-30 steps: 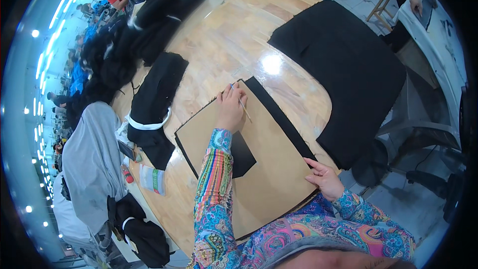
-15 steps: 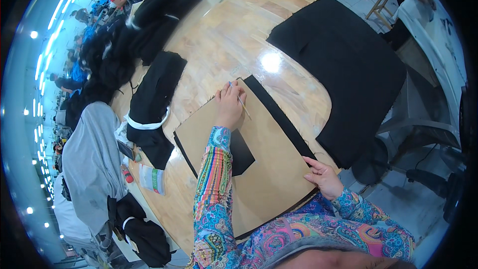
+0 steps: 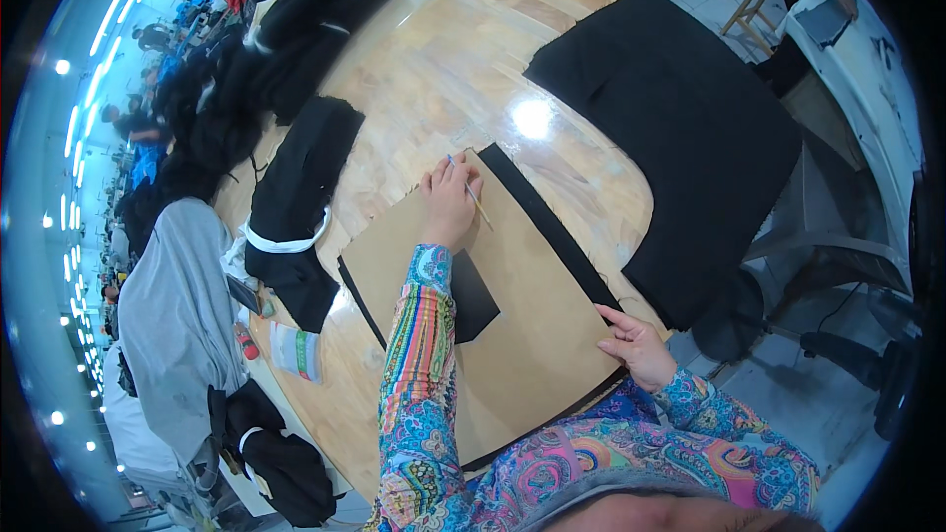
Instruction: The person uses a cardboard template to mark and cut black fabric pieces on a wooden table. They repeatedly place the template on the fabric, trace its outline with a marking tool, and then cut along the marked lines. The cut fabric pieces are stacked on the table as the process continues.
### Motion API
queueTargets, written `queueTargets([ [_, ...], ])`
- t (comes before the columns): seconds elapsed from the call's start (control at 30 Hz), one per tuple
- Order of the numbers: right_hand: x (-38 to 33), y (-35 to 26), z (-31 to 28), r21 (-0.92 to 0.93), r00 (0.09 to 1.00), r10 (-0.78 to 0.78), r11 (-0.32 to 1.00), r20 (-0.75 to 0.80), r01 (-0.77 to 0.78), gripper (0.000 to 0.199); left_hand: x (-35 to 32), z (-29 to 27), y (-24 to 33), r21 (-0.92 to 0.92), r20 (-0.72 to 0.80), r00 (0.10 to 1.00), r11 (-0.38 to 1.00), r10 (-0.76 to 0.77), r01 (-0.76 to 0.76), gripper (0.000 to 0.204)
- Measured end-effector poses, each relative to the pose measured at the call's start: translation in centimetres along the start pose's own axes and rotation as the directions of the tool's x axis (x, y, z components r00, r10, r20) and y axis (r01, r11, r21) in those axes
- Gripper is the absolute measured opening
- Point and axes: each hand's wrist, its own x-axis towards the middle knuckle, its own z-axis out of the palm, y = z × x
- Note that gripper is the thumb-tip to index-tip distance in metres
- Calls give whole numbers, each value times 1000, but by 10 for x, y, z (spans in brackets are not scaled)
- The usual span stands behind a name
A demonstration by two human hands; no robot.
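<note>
A tan cardboard pattern [image 3: 532,335] lies on a black fabric piece [image 3: 542,217], whose margin shows along the right side and in strips at the left and near edges. A cut-out window [image 3: 476,300] in the board shows black beneath. My left hand [image 3: 450,205] rests at the board's far corner, its fingers curled around a thin pencil-like stick [image 3: 481,207] that slants over the board. On the right edge, my right hand [image 3: 641,350] pinches the board and the fabric margin, its index finger stretched along the edge; its underside fingers are hidden.
To the right lies a large black cut panel [image 3: 680,138]. A black fabric bundle tied with a white band [image 3: 286,244] lies left, near a small plastic packet [image 3: 295,352]. Dark fabric heaps [image 3: 305,30] line the far left. A grey cloth [image 3: 182,305] drapes beside the table [image 3: 473,20].
The view has shifted slightly. Both hands, the stick and the board keep about the same places relative to each other.
</note>
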Motion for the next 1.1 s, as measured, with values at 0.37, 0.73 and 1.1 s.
queueTargets([
  [0.37, -24, 21, 4, -80, 952, -81, 995, -295, 60, 30, 3, 4, -4, 37, 32, 999, 999, -2, 1, 20],
  [0.73, -33, 45, -3, -317, 945, -152, 947, -291, 54, 23, 7, 4, -9, -6, 106, 993, 999, -50, 51, 16],
  [1.1, -31, 39, -2, -367, 945, -163, 929, -284, 50, 24, 6, 0, -7, -22, 98, 995, 1000, 4, -2, 23],
])
